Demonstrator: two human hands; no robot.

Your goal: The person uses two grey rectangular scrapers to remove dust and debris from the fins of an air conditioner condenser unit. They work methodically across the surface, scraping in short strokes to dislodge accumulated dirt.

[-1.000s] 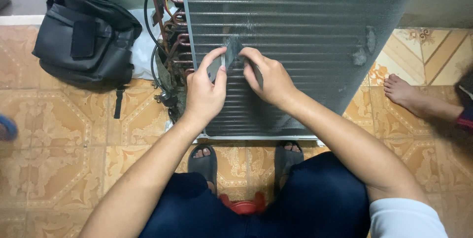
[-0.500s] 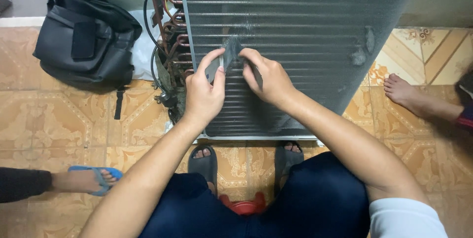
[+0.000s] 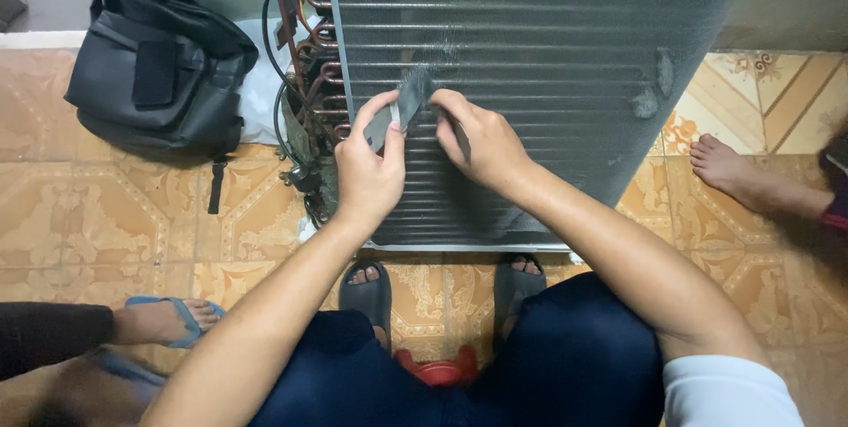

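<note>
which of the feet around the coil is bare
The foot at the right on the patterned tile; the foot at the left wears a blue flip-flop, the two in the middle dark sandals.

Under both hands, the grey finned metal coil [image 3: 530,127] looks dusty and matt; left of them, bare copper tubing [image 3: 314,56] shines dully.

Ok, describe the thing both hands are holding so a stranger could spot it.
Start at the big finned metal coil standing on the tiled floor. Against its front, the left hand and right hand pinch a small flat grey strip, the only loose piece there.
</note>
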